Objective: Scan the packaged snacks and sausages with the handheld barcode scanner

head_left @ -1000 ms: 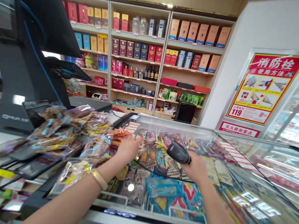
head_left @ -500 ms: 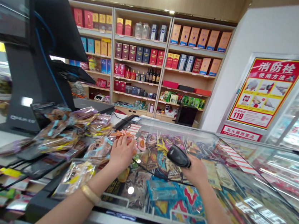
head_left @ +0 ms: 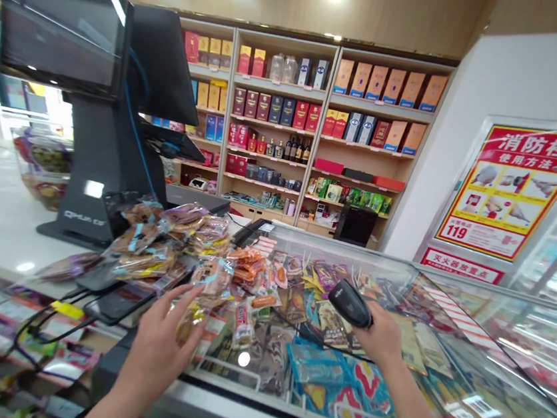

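Observation:
My right hand point(head_left: 383, 334) is wrapped round the handle of a black barcode scanner point(head_left: 349, 303), held above the glass top of a freezer point(head_left: 256, 404). My left hand point(head_left: 161, 330) is open, its fingers apart over a clear snack packet point(head_left: 194, 317) at the freezer's left edge. Whether the fingertips touch that packet I cannot tell. Just beyond them lies another clear-wrapped snack packet point(head_left: 213, 275). Orange-red sausage packets point(head_left: 247, 264) and a small wrapped sausage point(head_left: 244, 324) rest on the glass to the right of this hand.
A pile of clear-wrapped snacks point(head_left: 146, 261) lies beside the black till point(head_left: 95, 168) on the white counter point(head_left: 2, 204). Black cables point(head_left: 38, 329) hang over the counter edge. Colourful packs point(head_left: 319, 361) show through the freezer glass. Shelves of boxes point(head_left: 279, 112) stand behind.
My left hand has left the orange-red sausage packets and come left and nearer to me, its fingers spreading. The scanner stays in my right hand. The view has turned left.

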Demonstrator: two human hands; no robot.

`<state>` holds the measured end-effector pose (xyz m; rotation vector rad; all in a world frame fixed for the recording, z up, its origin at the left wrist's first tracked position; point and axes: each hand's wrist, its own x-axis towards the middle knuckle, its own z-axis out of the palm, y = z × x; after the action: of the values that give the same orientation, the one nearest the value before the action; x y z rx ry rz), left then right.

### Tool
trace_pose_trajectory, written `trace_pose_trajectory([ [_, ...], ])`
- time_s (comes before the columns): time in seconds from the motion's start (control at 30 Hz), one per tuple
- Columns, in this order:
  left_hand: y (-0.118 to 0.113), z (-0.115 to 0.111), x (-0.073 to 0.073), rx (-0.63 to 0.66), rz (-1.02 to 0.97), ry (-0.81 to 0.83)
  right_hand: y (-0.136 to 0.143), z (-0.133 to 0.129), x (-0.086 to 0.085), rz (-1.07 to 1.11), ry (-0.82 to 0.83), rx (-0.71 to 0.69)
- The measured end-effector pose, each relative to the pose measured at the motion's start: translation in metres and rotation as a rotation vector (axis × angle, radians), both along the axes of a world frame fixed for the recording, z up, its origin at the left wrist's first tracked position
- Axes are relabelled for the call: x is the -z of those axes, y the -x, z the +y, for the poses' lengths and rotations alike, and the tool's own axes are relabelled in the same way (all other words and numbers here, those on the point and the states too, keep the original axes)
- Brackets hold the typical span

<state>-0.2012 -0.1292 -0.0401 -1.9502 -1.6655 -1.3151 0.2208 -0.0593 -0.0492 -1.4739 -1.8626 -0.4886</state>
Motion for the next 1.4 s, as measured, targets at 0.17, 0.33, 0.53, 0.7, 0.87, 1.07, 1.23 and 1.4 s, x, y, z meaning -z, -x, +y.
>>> trace_pose_trajectory([
  [0.17, 0.036, -0.011, 0.016, -0.17, -0.03, 0.238, 0.001, 0.002, 0.0, -0.041, -0.027, -0.03],
  [0.33, 0.035, -0.018, 0.018, -0.154, -0.074, 0.395, 0.011, 0.005, -0.009, -0.036, -0.042, -0.021],
  [0.53, 0.033, -0.019, 0.018, 0.01, -0.602, 0.312, 0.019, 0.016, -0.016, -0.038, -0.081, -0.044],
  [0.7, 0.026, -0.03, -0.003, 0.267, -0.928, 0.487, 0.022, 0.019, -0.013, 0.059, -0.113, -0.03],
  [0.87, -0.009, -0.018, -0.035, 0.379, -1.225, 0.493, 0.019, 0.007, -0.016, 0.177, -0.12, -0.035],
  [1.07, -0.093, 0.061, -0.062, 0.652, -1.495, 0.305, 0.025, -0.006, -0.02, 0.181, -0.12, -0.113],
  [1.23, -0.15, 0.108, -0.056, 0.734, -1.42, 0.207, 0.046, -0.013, -0.026, 0.047, -0.15, -0.242],
  [1.4, -0.164, 0.119, -0.03, 0.698, -1.341, 0.223, 0.058, -0.018, -0.031, 0.012, -0.01, -0.202],
])
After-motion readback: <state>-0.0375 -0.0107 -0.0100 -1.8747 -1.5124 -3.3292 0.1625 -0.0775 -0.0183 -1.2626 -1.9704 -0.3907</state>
